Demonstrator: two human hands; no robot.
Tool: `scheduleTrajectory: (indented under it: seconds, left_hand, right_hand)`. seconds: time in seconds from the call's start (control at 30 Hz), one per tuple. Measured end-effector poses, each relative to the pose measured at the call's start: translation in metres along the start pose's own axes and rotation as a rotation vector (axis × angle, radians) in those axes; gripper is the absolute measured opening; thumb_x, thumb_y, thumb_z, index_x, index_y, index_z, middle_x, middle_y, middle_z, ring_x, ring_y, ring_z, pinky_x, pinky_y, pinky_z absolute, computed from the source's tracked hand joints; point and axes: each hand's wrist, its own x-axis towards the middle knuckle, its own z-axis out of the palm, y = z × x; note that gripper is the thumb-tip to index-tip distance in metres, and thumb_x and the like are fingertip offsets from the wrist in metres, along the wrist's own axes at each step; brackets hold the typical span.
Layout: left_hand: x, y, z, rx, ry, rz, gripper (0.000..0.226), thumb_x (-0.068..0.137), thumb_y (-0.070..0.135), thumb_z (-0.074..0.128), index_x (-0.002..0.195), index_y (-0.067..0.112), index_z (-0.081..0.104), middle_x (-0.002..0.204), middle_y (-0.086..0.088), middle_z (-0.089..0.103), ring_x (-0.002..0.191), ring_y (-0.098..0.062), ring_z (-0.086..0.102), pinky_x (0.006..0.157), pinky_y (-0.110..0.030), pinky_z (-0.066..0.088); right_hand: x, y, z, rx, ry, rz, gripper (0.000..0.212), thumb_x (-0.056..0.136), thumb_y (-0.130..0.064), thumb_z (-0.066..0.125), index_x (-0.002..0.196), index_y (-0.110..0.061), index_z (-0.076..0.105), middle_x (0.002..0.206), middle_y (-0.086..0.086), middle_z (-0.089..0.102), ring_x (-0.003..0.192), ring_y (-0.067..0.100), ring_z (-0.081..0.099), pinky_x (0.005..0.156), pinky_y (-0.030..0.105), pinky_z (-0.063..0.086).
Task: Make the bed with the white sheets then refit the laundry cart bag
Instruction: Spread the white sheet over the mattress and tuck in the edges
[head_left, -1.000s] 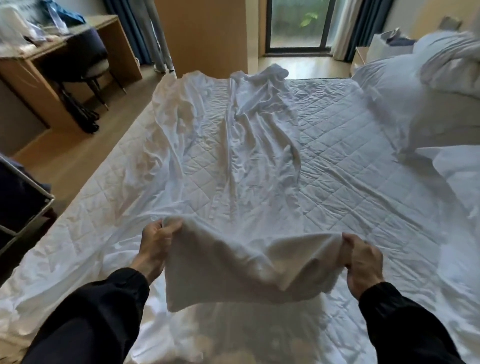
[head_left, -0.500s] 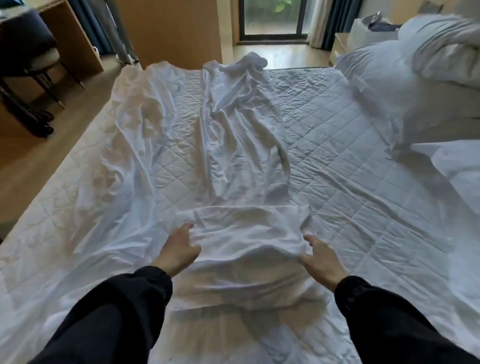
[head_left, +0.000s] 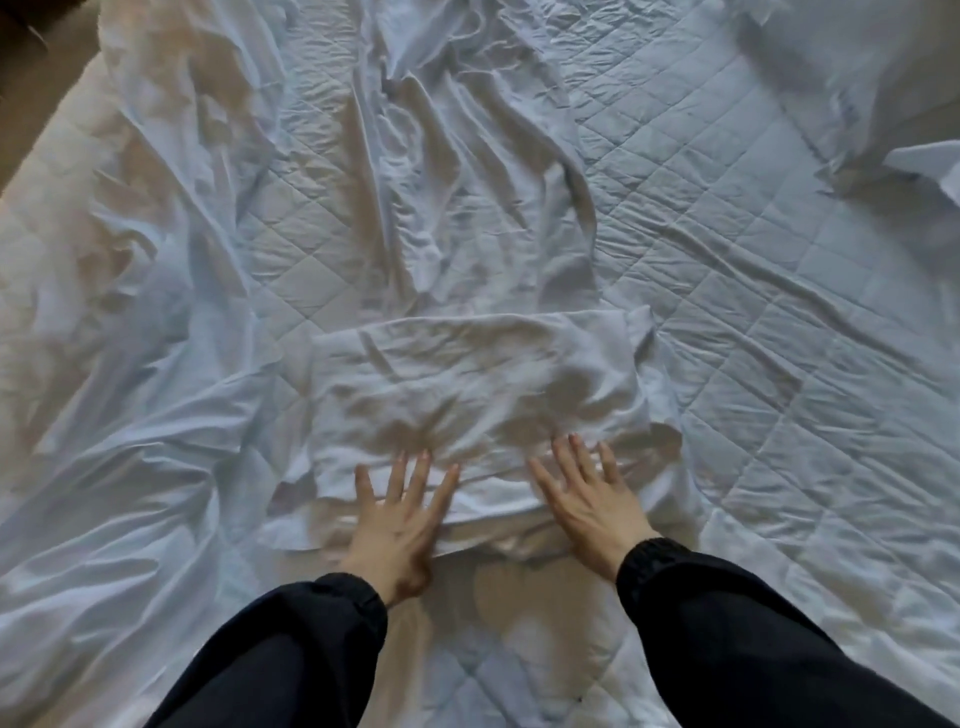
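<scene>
Your left hand (head_left: 402, 512) lies flat, fingers straight and spread, pressing down on the near edge of the folded part of the white sheet (head_left: 467, 384). Your right hand (head_left: 589, 493) is just beside it, also flat and splayed, palm down on the same edge. Neither hand grasps anything. The folded stack sits right ahead of your fingertips, and beyond it the sheet runs away from you in a rumpled strip over the quilted bed (head_left: 779, 322). More loose sheet is bunched out past your left hand. A pillow (head_left: 878, 78) lies well beyond your right hand. Black sleeves (head_left: 727, 623) cover both wrists.
</scene>
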Motion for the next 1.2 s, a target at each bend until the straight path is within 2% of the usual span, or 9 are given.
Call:
scheduleTrajectory:
  seconds: [0.07, 0.13, 0.23, 0.3, 0.37, 0.5, 0.8, 0.93, 1.2]
  left_hand:
    - [0.007, -0.002, 0.01, 0.009, 0.061, 0.022, 0.115, 0.072, 0.027, 0.072, 0.146, 0.029, -0.015, 0.158, -0.019, 0.009, 0.143, -0.044, 0.011, 0.098, -0.078, 0.007]
    - [0.012, -0.005, 0.02, 0.021, 0.078, 0.031, 0.113, 0.054, 0.017, 0.084, 0.147, 0.022, 0.02, 0.143, -0.02, 0.043, 0.127, -0.045, 0.044, 0.088, -0.076, 0.028]
    - [0.016, -0.007, 0.028, 0.019, 0.194, 0.049, 0.084, 0.061, -0.003, 0.075, 0.137, 0.018, 0.045, 0.128, -0.018, 0.056, 0.11, -0.042, 0.058, 0.08, -0.068, 0.044]
    - [0.017, -0.007, 0.023, -0.011, 0.268, 0.042, 0.074, 0.064, -0.01, 0.067, 0.132, 0.016, 0.051, 0.123, -0.017, 0.059, 0.103, -0.04, 0.06, 0.075, -0.062, 0.048]
    - [0.013, -0.008, 0.016, -0.048, 0.292, 0.031, 0.072, 0.063, -0.013, 0.063, 0.128, 0.017, 0.054, 0.118, -0.015, 0.061, 0.099, -0.039, 0.061, 0.072, -0.058, 0.049]
    - [-0.004, -0.004, 0.005, -0.096, 0.343, 0.024, 0.074, 0.065, -0.017, 0.056, 0.13, 0.018, 0.05, 0.119, -0.014, 0.059, 0.099, -0.037, 0.059, 0.076, -0.054, 0.049]
    - [-0.061, 0.037, -0.037, -0.096, 0.316, 0.021, 0.077, 0.081, -0.016, 0.037, 0.145, 0.027, 0.028, 0.146, -0.008, 0.037, 0.135, -0.033, 0.033, 0.103, -0.058, 0.03]
    - [-0.082, 0.053, -0.057, -0.067, 0.286, 0.023, 0.074, 0.085, -0.011, 0.037, 0.146, 0.03, 0.027, 0.147, -0.005, 0.036, 0.136, -0.029, 0.032, 0.104, -0.054, 0.031]
    - [-0.166, 0.086, -0.049, -0.122, 0.199, 0.114, 0.076, 0.082, -0.009, 0.038, 0.143, 0.035, 0.027, 0.134, 0.0, 0.042, 0.125, -0.025, 0.042, 0.096, -0.044, 0.039]
  right_hand:
    - [0.007, 0.001, 0.016, 0.002, 0.109, 0.011, 0.086, 0.071, -0.001, 0.06, 0.145, -0.014, 0.018, 0.15, 0.032, 0.024, 0.135, 0.048, 0.033, 0.109, 0.059, 0.021]
    - [0.012, 0.002, 0.03, -0.043, 0.133, 0.008, 0.077, 0.066, -0.005, 0.061, 0.138, -0.012, 0.034, 0.138, 0.033, 0.044, 0.124, 0.048, 0.048, 0.099, 0.061, 0.037]
    - [0.02, 0.005, 0.038, -0.079, 0.163, -0.028, 0.069, 0.068, -0.004, 0.064, 0.132, -0.013, 0.044, 0.127, 0.028, 0.053, 0.113, 0.045, 0.055, 0.09, 0.055, 0.046]
    - [0.022, 0.009, 0.026, -0.057, 0.161, -0.031, 0.047, 0.079, -0.006, 0.056, 0.125, -0.015, 0.05, 0.121, 0.019, 0.056, 0.105, 0.038, 0.058, 0.085, 0.044, 0.047]
    - [0.026, 0.011, 0.01, -0.001, 0.142, -0.027, 0.029, 0.09, -0.008, 0.046, 0.117, -0.018, 0.052, 0.113, 0.009, 0.057, 0.101, 0.031, 0.061, 0.08, 0.036, 0.044]
    - [0.015, 0.01, -0.018, 0.03, 0.134, -0.027, 0.026, 0.094, -0.011, 0.043, 0.112, -0.021, 0.058, 0.109, 0.004, 0.064, 0.103, 0.026, 0.062, 0.079, 0.032, 0.042]
    - [-0.073, 0.015, -0.039, 0.021, 0.104, -0.041, 0.026, 0.097, -0.006, 0.038, 0.11, -0.017, 0.057, 0.105, 0.007, 0.065, 0.098, 0.025, 0.062, 0.073, 0.031, 0.036]
    - [-0.107, 0.026, -0.054, 0.006, 0.112, -0.049, 0.025, 0.096, -0.007, 0.04, 0.107, -0.016, 0.06, 0.101, 0.008, 0.065, 0.096, 0.025, 0.062, 0.08, 0.032, 0.042]
    - [-0.2, 0.003, -0.057, 0.029, 0.016, -0.017, 0.031, 0.095, -0.006, 0.04, 0.116, -0.013, 0.061, 0.117, 0.013, 0.063, 0.11, 0.029, 0.058, 0.091, 0.035, 0.043]
